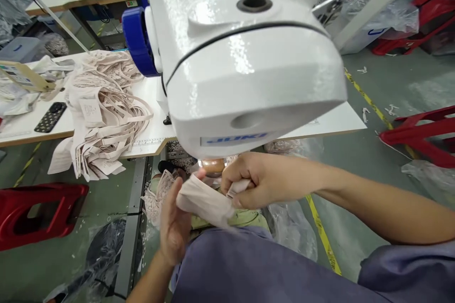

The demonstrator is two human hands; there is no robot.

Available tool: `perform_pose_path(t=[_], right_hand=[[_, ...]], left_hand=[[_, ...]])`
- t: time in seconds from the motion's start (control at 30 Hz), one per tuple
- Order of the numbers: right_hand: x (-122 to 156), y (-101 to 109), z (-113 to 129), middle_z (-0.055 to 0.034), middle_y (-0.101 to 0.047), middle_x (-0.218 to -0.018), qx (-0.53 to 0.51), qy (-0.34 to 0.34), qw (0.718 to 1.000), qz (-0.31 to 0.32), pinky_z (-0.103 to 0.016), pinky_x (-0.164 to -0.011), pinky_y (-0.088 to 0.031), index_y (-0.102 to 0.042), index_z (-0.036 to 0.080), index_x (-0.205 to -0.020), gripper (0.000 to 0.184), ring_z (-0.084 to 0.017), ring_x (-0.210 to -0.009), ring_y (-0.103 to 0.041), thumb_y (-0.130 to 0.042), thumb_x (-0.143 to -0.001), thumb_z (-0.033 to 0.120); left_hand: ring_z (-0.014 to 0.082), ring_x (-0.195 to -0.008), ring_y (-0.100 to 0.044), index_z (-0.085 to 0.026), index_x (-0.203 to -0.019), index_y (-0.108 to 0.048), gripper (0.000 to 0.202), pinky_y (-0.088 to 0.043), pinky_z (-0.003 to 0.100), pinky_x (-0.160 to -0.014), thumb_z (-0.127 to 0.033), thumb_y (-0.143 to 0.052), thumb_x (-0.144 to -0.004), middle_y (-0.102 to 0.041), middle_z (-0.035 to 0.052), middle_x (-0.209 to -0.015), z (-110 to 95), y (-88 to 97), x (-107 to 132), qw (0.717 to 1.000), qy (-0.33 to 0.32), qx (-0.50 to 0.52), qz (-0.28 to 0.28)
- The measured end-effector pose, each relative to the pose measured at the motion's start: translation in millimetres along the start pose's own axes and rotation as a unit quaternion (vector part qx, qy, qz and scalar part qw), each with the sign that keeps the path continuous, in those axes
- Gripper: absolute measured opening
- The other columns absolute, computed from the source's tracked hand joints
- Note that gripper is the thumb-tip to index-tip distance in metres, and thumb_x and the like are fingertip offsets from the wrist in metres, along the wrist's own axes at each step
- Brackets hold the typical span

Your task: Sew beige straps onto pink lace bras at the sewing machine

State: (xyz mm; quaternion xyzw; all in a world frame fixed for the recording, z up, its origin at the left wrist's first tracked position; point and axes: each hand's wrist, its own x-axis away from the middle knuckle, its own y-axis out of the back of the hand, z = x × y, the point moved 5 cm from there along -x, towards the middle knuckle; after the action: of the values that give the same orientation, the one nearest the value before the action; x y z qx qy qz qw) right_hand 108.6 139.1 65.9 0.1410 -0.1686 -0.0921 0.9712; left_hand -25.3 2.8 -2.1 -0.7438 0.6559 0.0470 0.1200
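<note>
My right hand (256,182) pinches one end of a pale beige fabric piece (206,201), with a folded part of it between thumb and fingers. At the cloth's other end is my left hand (174,227), its thumb side against the near edge and a fingertip showing behind, so the cloth sits between its fingers. The piece is slightly blurred and held above my lap, just below the head of a white sewing machine (249,85). Beige lace fabric (163,196) hangs beside my left hand. The machine's head hides its needle area.
A heap of beige strapped garments (106,109) lies on the white table (341,118) at left, overhanging its edge. Near it lies a dotted phone (50,117). Red stools (39,213) stand on both sides. A blue handwheel (139,41) sticks out from the machine.
</note>
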Motion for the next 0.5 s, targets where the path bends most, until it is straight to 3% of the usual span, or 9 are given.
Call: perform_pose_path(t=[0.07, 0.1, 0.2, 0.3, 0.4, 0.5], right_hand=[[-7, 7, -3, 0.0034, -0.052, -0.057, 0.122, -0.002, 0.99, -0.068, -0.026, -0.054, -0.029, -0.063, 0.019, -0.069, 0.013, -0.01, -0.052, -0.041, -0.056, -0.081, 0.02], [-10, 10, -5, 0.0033, -0.049, -0.055, 0.176, -0.012, 0.979, -0.104, -0.027, -0.054, -0.027, -0.058, 0.019, -0.064, 0.017, -0.01, -0.051, -0.038, -0.055, -0.081, 0.019], [-19, 17, -10, 0.0039, -0.038, -0.051, 0.263, -0.044, 0.952, -0.152, -0.029, -0.054, -0.021, -0.044, 0.019, -0.056, 0.025, -0.009, -0.05, -0.028, -0.055, -0.08, 0.019], [-23, 17, -11, 0.0034, -0.038, -0.052, 0.261, -0.044, 0.954, -0.141, -0.029, -0.056, -0.022, -0.039, 0.019, -0.056, 0.028, -0.01, -0.053, -0.029, -0.054, -0.08, 0.02], [-22, 18, -10, 0.0022, -0.042, -0.054, 0.255, -0.038, 0.956, -0.14, -0.029, -0.058, -0.023, -0.043, 0.019, -0.057, 0.025, -0.011, -0.056, -0.033, -0.053, -0.08, 0.019], [-19, 18, -11, 0.0011, -0.048, -0.056, 0.236, -0.024, 0.96, -0.146, -0.029, -0.059, -0.027, -0.056, 0.018, -0.064, 0.017, -0.012, -0.058, -0.04, -0.055, -0.081, 0.02]], left_hand=[[0.0364, -0.136, -0.047, -0.036, -0.151, -0.035, 0.067, -0.044, 0.055, -0.106, -0.06, -0.053, -0.091, -0.049, 0.0131, -0.149, -3, 14.0, -6, 0.984, -0.083, -0.155, 0.001], [0.0364, -0.133, -0.05, -0.034, -0.15, -0.037, 0.07, -0.042, 0.054, -0.108, -0.054, -0.062, -0.088, -0.053, 0.0139, -0.145, -2, 18.4, -10, 0.963, -0.113, -0.243, 0.027], [0.0346, -0.117, -0.063, -0.03, -0.151, -0.038, 0.08, -0.043, 0.051, -0.107, -0.042, -0.074, -0.081, -0.065, 0.0137, -0.13, 14, 23.1, -25, 0.862, -0.178, -0.449, 0.152], [0.0361, -0.115, -0.064, -0.027, -0.147, -0.047, 0.073, -0.048, 0.05, -0.102, -0.045, -0.072, -0.082, -0.066, 0.0142, -0.13, 31, 25.0, -36, 0.782, -0.207, -0.545, 0.22], [0.036, -0.117, -0.062, -0.028, -0.138, -0.059, 0.059, -0.049, 0.049, -0.102, -0.045, -0.071, -0.083, -0.067, 0.0129, -0.127, 38, 25.0, -43, 0.753, -0.218, -0.574, 0.236], [0.036, -0.117, -0.062, -0.027, -0.135, -0.061, 0.055, -0.047, 0.05, -0.104, -0.043, -0.071, -0.083, -0.07, 0.0129, -0.122, 34, 22.7, -46, 0.762, -0.225, -0.559, 0.238]])
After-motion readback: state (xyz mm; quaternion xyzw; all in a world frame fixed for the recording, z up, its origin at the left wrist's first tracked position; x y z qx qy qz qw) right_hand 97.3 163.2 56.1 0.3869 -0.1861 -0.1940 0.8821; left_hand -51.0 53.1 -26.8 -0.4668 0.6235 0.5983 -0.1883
